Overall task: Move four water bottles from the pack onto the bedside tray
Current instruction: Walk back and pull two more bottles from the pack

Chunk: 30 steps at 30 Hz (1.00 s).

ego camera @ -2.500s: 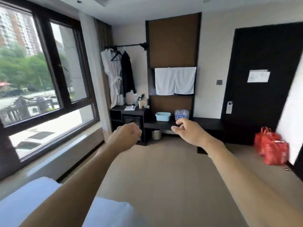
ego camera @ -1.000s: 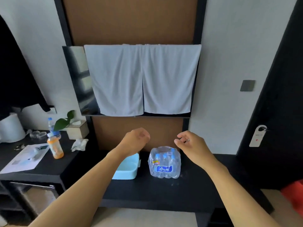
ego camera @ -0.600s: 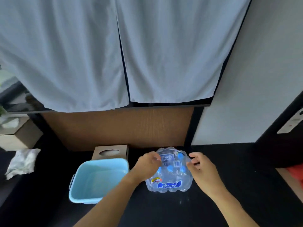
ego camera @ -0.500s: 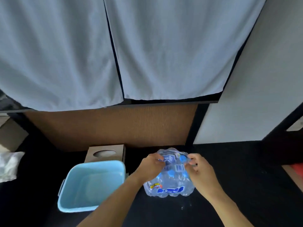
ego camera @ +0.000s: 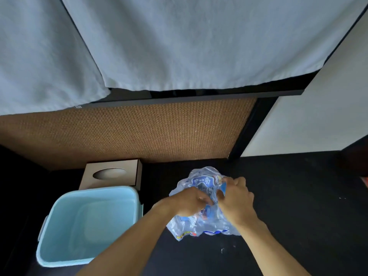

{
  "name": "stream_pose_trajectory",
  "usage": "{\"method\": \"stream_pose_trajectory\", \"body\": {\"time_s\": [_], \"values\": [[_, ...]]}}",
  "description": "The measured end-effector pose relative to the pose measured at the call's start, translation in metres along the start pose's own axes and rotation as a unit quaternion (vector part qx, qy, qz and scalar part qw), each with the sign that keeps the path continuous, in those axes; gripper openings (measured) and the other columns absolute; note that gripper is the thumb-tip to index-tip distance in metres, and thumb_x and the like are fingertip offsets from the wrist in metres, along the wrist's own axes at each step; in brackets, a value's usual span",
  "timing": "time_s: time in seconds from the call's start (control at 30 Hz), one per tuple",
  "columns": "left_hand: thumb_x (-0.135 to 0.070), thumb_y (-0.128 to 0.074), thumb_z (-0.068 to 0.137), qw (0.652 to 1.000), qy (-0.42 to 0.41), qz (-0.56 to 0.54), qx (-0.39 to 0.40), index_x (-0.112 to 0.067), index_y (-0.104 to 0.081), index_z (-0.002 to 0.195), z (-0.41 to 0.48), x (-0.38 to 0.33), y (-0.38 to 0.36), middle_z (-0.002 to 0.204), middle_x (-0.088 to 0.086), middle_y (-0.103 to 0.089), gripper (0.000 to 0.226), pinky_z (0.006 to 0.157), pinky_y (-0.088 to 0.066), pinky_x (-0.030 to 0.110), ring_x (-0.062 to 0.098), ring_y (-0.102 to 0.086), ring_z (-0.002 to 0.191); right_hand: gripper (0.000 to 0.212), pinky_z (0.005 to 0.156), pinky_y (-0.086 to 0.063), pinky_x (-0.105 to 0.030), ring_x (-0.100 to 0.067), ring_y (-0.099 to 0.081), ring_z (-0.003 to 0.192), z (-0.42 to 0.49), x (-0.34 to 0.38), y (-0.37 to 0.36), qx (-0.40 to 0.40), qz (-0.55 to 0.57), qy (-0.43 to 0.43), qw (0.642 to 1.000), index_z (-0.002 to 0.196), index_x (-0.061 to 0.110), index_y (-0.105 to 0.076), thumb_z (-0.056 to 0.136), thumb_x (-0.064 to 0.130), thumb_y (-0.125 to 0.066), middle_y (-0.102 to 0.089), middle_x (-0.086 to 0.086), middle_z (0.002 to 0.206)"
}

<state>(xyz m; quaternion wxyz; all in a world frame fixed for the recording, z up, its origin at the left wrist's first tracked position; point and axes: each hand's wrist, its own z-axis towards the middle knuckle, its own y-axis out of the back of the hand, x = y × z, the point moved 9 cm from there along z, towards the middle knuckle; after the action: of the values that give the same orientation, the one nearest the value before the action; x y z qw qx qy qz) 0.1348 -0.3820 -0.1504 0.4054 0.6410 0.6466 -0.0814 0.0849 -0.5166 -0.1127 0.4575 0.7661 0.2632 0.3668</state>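
Water-bottle pack (ego camera: 201,220), wrapped in crinkled clear plastic, is sitting on a dark counter (ego camera: 298,206), beneath two pale towels (ego camera: 179,42) that are hanging across the top of the frame and a woven brown wall panel (ego camera: 129,132) that is running behind the counter. A light blue plastic tub (ego camera: 87,224) is standing just to the pack's left, with a tan tissue box (ego camera: 112,174) lying behind it against the panel. A person's two bare forearms are reaching in from the bottom edge. The left hand (ego camera: 187,202) and the right hand (ego camera: 236,198) are both clenching the loose film at the top of the pack, fingers bunching the wrap where they are meeting. Blue caps and printed labels are showing through the plastic; how many bottles are inside cannot be told.
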Motion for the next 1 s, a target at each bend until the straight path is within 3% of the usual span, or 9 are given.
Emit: {"method": "stream_pose_trajectory", "body": {"time_s": [0.07,0.17,0.33,0.43,0.53,0.63,0.77,0.9,1.0], "values": [[-0.009,-0.053,0.096,0.999,-0.024,0.012,0.027,-0.028,-0.073,0.126,-0.001,-0.005,-0.003,0.114,-0.004,-0.071,0.04,0.087,-0.052,0.025,0.016,-0.067,0.104,0.042,0.099,-0.048,-0.043,-0.024,-0.06,0.11,0.005,-0.003,-0.004,0.011,-0.017,-0.008,1.0,0.135,0.022,-0.054,0.097,0.039,-0.057,-0.05,-0.005,0.119],[-0.017,-0.062,0.091,0.998,-0.028,0.041,0.035,-0.04,-0.073,0.122,0.0,-0.008,-0.005,0.114,-0.007,-0.073,0.04,0.095,-0.057,0.035,0.021,-0.071,0.106,0.053,0.1,-0.049,-0.04,-0.022,-0.061,0.114,0.01,-0.007,-0.012,0.026,-0.031,-0.004,0.999,0.143,0.025,-0.047,0.095,0.042,-0.062,-0.054,-0.005,0.124],[-0.03,-0.077,0.08,0.997,-0.039,0.068,-0.024,-0.035,-0.076,0.115,0.005,-0.014,-0.002,0.081,-0.017,-0.065,0.036,0.069,-0.048,0.021,0.002,-0.06,0.074,0.059,0.096,-0.049,-0.04,-0.024,-0.063,0.112,0.012,-0.018,-0.018,0.017,-0.02,-0.002,1.0,0.143,0.025,-0.047,0.091,0.045,-0.068,-0.054,-0.004,0.119],[-0.037,-0.083,0.075,0.994,-0.025,0.096,-0.05,-0.034,-0.074,0.115,0.006,-0.007,-0.005,0.105,-0.009,-0.068,0.041,0.074,-0.057,0.03,0.013,-0.065,0.092,0.059,0.092,-0.049,-0.041,-0.025,-0.064,0.106,0.013,-0.022,-0.02,-0.001,-0.003,-0.002,1.0,0.139,0.026,-0.051,0.088,0.047,-0.071,-0.049,0.0,0.106],[-0.041,-0.083,0.073,0.988,-0.029,0.128,-0.086,-0.034,-0.07,0.115,0.007,-0.007,-0.004,0.107,-0.009,-0.065,0.045,0.079,-0.05,0.029,0.015,-0.06,0.1,0.049,0.089,-0.047,-0.041,-0.027,-0.065,0.099,0.015,-0.026,-0.022,-0.015,0.034,-0.012,0.999,0.13,0.025,-0.06,0.088,0.046,-0.071,-0.045,0.002,0.099],[-0.041,-0.082,0.072,0.978,-0.015,0.168,-0.121,-0.033,-0.065,0.117,0.008,-0.008,-0.006,0.116,-0.004,-0.068,0.049,0.081,-0.054,0.033,0.021,-0.064,0.106,0.04,0.09,-0.045,-0.043,-0.03,-0.065,0.096,0.019,-0.033,-0.026,-0.021,0.084,-0.027,0.996,0.123,0.024,-0.065,0.089,0.045,-0.068,-0.051,-0.002,0.101],[-0.045,-0.082,0.073,0.958,0.012,0.234,-0.163,-0.027,-0.067,0.118,0.012,-0.009,-0.009,0.114,0.0,-0.069,0.051,0.074,-0.052,0.032,0.023,-0.068,0.103,0.039,0.089,-0.05,-0.045,-0.031,-0.067,0.092,0.018,-0.037,-0.027,-0.04,0.078,-0.02,0.996,0.12,0.023,-0.068,0.091,0.049,-0.064,-0.052,-0.002,0.098],[-0.054,-0.077,0.075,0.964,0.03,0.185,-0.19,-0.023,-0.068,0.096,0.006,-0.005,0.0,0.096,-0.005,-0.068,0.039,0.067,-0.049,0.027,0.017,-0.066,0.087,0.035,0.085,-0.053,-0.044,-0.027,-0.068,0.089,0.016,-0.036,-0.018,-0.049,0.081,0.007,0.995,0.114,0.022,-0.07,0.09,0.049,-0.066,-0.047,0.004,0.093],[-0.059,-0.074,0.07,0.966,0.022,0.121,-0.229,-0.024,-0.068,0.078,-0.01,-0.01,0.022,0.078,-0.009,-0.064,0.037,0.066,-0.055,0.028,0.012,-0.063,0.074,0.037,0.07,-0.059,-0.042,-0.018,-0.064,0.074,0.006,-0.034,0.014,-0.114,0.13,0.057,0.983,0.1,0.02,-0.073,0.087,0.054,-0.067,-0.049,0.007,0.088]]}}
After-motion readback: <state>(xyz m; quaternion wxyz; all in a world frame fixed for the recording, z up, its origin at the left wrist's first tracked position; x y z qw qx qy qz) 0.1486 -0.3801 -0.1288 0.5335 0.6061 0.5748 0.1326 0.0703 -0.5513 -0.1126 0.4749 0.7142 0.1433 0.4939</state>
